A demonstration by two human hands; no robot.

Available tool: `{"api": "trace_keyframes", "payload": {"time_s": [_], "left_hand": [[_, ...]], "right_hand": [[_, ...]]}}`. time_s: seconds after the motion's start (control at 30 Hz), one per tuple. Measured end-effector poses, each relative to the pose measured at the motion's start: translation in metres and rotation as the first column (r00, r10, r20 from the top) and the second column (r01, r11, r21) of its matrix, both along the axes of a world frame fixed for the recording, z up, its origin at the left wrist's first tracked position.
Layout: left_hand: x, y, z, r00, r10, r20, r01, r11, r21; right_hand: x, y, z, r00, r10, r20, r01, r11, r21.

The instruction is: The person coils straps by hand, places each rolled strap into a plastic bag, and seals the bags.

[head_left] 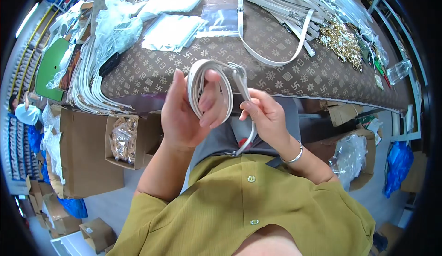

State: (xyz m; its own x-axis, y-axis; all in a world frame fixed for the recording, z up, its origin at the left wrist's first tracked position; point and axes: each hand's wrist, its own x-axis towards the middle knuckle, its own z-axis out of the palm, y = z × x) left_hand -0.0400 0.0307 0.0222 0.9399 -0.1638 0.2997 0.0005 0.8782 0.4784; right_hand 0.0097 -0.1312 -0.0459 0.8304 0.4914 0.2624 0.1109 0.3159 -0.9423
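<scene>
A white strap [227, 92], like a thin belt, is wound in a loose coil around the fingers of my left hand [177, 113]. Those fingers curl through the coil. At its upper right sits a small metal buckle [236, 66]. My right hand [271, 118] pinches a length of the strap between thumb and fingers, just right of the coil. Its lower end hangs down in front of the olive shirt [221, 187]. Both hands are above my lap, at the near edge of the table [156, 78].
Clear plastic bags [172, 31] lie on the patterned cloth. More white straps are heaped at the back [271, 0] and hang at left [87, 81]. Gold-coloured hardware [341, 42] is piled at right, near a plastic bottle [398, 72]. Cardboard boxes [92, 154] flank me below the table.
</scene>
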Motion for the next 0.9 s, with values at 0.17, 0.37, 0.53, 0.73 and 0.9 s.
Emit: {"api": "trace_keyframes", "payload": {"time_s": [0.17, 0.37, 0.53, 0.73, 0.9], "left_hand": [[0.007, -0.006, 0.001, 0.970, 0.238, 0.056, -0.245, 0.954, 0.171], [0.023, -0.015, -0.013, 0.867, 0.475, 0.148, -0.498, 0.820, 0.283], [0.039, -0.007, -0.019, 0.823, 0.566, 0.041, -0.561, 0.800, 0.212], [0.054, -0.011, -0.038, 0.706, 0.694, 0.142, -0.670, 0.590, 0.450], [0.066, -0.008, -0.041, 0.731, 0.681, -0.043, -0.640, 0.706, 0.303]], "right_hand": [[-0.003, -0.004, 0.012, 0.994, 0.098, -0.042, -0.103, 0.986, -0.134], [-0.007, -0.007, 0.038, 0.900, 0.262, -0.347, -0.336, 0.926, -0.174], [-0.017, -0.019, 0.040, 0.909, 0.212, -0.359, -0.346, 0.864, -0.366], [-0.028, -0.040, 0.055, 0.840, 0.375, 0.392, 0.120, 0.576, -0.809], [-0.031, -0.045, 0.071, 0.732, 0.476, 0.487, 0.251, 0.476, -0.843]]}}
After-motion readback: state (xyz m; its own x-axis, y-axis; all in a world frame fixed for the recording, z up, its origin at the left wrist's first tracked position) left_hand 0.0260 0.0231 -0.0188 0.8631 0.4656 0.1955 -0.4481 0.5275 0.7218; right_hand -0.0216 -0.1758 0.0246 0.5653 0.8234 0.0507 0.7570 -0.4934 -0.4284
